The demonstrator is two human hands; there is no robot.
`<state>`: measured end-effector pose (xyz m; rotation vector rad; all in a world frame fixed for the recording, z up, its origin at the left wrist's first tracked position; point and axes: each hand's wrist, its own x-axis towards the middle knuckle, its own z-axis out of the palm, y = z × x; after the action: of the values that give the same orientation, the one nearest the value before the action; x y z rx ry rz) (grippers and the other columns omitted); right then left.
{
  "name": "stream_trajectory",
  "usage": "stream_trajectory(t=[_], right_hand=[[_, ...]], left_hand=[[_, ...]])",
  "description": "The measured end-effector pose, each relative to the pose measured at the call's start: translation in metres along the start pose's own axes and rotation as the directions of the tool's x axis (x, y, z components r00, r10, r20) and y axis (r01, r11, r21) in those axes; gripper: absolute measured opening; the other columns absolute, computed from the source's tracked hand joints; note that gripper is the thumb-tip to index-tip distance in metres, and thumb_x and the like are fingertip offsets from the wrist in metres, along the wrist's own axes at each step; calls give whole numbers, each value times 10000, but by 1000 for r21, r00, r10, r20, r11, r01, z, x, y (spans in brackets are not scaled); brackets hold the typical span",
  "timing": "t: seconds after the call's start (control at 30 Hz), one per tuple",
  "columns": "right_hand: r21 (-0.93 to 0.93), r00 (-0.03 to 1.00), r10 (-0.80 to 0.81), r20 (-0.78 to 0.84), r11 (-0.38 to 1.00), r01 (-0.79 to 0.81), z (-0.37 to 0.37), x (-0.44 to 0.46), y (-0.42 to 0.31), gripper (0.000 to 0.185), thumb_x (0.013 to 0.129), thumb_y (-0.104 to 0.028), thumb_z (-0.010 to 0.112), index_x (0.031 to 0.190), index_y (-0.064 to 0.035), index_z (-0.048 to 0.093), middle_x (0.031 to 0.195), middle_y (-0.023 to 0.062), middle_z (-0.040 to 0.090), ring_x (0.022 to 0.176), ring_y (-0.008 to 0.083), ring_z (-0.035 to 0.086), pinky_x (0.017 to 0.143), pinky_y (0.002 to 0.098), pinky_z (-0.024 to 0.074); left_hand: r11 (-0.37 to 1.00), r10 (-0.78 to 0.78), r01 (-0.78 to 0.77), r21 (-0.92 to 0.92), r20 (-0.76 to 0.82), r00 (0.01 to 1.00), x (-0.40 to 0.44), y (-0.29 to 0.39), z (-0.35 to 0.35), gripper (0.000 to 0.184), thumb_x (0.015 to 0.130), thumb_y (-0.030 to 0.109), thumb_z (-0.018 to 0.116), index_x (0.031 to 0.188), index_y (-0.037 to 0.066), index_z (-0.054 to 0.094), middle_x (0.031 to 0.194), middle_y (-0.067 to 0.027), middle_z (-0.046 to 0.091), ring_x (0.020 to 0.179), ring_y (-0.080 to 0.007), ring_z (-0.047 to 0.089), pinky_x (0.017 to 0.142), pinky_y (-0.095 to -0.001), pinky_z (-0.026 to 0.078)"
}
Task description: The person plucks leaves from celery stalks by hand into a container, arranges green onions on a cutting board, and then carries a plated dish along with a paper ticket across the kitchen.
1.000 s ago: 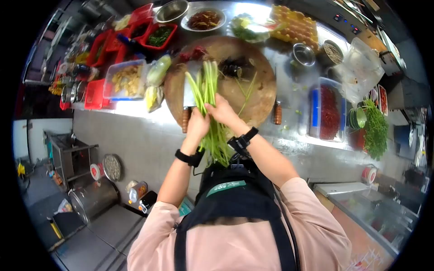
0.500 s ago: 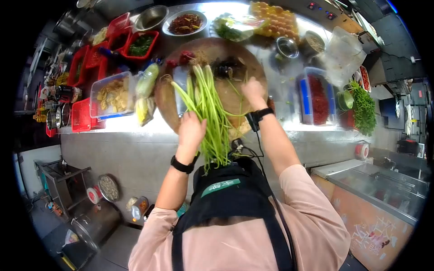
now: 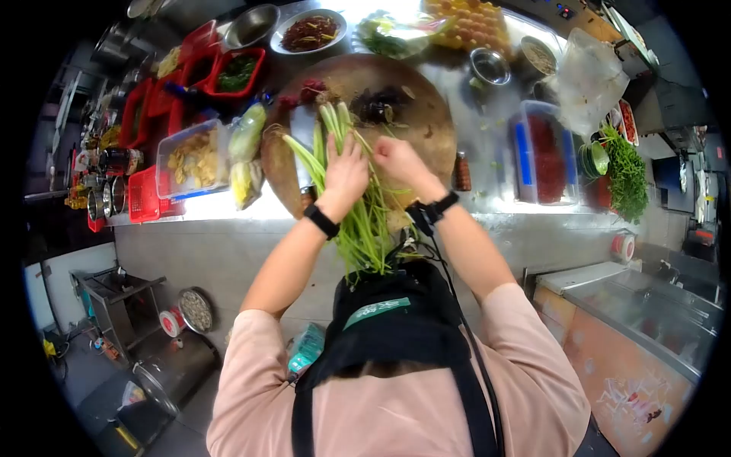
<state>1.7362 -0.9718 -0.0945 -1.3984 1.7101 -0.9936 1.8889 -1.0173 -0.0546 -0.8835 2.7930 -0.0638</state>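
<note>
Here, we see a bunch of green stalks that lies across the near left part of a round wooden board, with its thin leafy ends hanging over the near edge towards a black apron. The left hand lies over the stalks, with its fingers upon them; how firmly they are closed, we cannot tell. The right hand is just to the right of the bunch, and its fingers are curled together; we cannot tell if a thin stem is between them. To the left of the stalks we find a knife, its blade flat on the board and its handle pointing to the near side. Farther, on the board, there are a dark heap and some red pieces. A wooden handle rests beside the board on the right, and wrapped vegetables lie on the left.
</note>
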Motion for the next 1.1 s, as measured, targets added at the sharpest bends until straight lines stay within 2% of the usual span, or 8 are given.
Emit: stream_trajectory(t=[0.07,0.33,0.43,0.53,0.6,0.83,0.93,1.1], right_hand=[[-158,999,11,44,987,-4,17,11,9,116,792,-101,568,866,-54,642,854,186,659,837,382,624,718,472,494],[-224,979,-143,146,959,174,28,27,37,103,802,-104,580,850,-42,647,867,197,657,832,412,600,710,464,480],[-66,962,-185,200,977,201,10,27,45,107,785,-91,580,839,-20,640,895,203,652,877,384,622,757,472,499],[-60,955,-44,292,996,64,-39,17,21,97,789,-90,595,851,-19,617,891,202,643,854,401,628,752,477,510],[-414,991,21,-130,907,-74,-46,12,27,122,806,-102,590,864,5,588,864,218,638,834,394,647,728,467,529],[-601,990,34,-135,792,-109,-25,6,37,180,817,-149,575,864,21,613,842,209,662,792,350,681,672,441,554],[-563,972,222,81,815,-139,-48,-21,29,190,777,-158,599,793,10,685,799,227,675,786,369,677,671,458,546],[-487,959,167,227,872,-36,-63,-43,55,159,775,-167,611,819,-32,681,812,197,676,788,367,658,717,453,531]], left_hand=[[999,-25,30,21,-189,982,3,1,11,299,843,146,480,1060,30,648,1258,-145,542,1371,-317,313,1119,-634,109],[985,-131,122,-119,-78,988,11,6,-18,241,848,101,519,1070,25,575,1289,-147,509,1366,-339,312,1110,-614,150],[986,64,-103,-133,-273,960,21,5,-21,230,848,72,505,1074,44,542,1254,-137,529,1349,-317,343,1110,-614,159],[973,93,-127,-195,-176,980,31,0,-12,210,854,66,486,1059,60,532,1134,-112,576,1282,-294,428,1117,-619,154],[981,99,-112,-161,-86,991,39,-6,-9,205,853,72,489,1052,61,537,1087,-105,584,1255,-292,448,1116,-623,151],[997,77,-82,16,185,980,62,-4,-19,223,832,119,489,912,96,696,951,-67,642,1078,-267,557,1108,-646,146],[995,17,-13,-100,39,999,83,2,-19,208,833,128,499,926,70,676,1018,-92,630,1095,-280,550,1096,-654,160],[984,-132,158,87,-250,959,137,-3,-3,294,853,141,501,1119,31,559,1117,-145,596,1177,-323,505,1076,-682,155]])
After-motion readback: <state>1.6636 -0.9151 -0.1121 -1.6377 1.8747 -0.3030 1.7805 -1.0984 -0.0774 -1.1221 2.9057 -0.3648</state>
